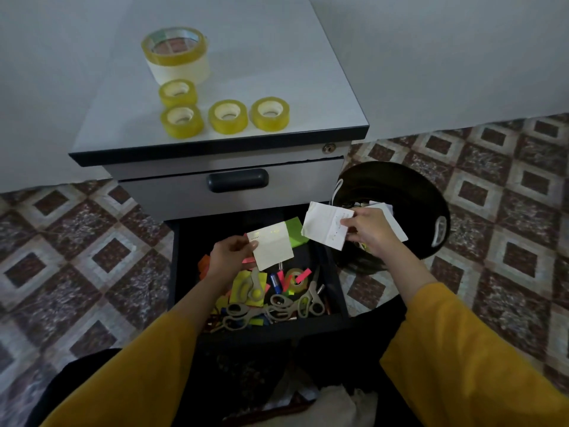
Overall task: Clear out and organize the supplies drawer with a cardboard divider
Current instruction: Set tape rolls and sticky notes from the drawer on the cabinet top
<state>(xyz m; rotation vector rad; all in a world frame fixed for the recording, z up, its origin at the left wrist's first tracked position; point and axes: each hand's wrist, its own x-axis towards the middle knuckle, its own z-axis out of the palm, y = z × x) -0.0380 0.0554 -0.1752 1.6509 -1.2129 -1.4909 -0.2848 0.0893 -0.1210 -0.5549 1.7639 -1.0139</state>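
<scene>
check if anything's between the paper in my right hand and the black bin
Nothing visible does. The right hand pinches the white paper at the drawer-side rim of the black bin, whose mouth is open. The cream slip in the left hand hangs over the drawer, off that path.

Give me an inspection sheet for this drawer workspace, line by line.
surface: cabinet top holds one big tape roll and four small rolls.
job's things: drawer open; no cardboard divider seen.
clutter: scissors, sticky notes, a loose roll and a blue battery jumbled in the drawer.
grips: left hand pinches a paper slip above the drawer; right hand pinches a white paper by the bin.
cables: nothing seen.
surroundings: patterned tile floor; bin has paper inside.
</scene>
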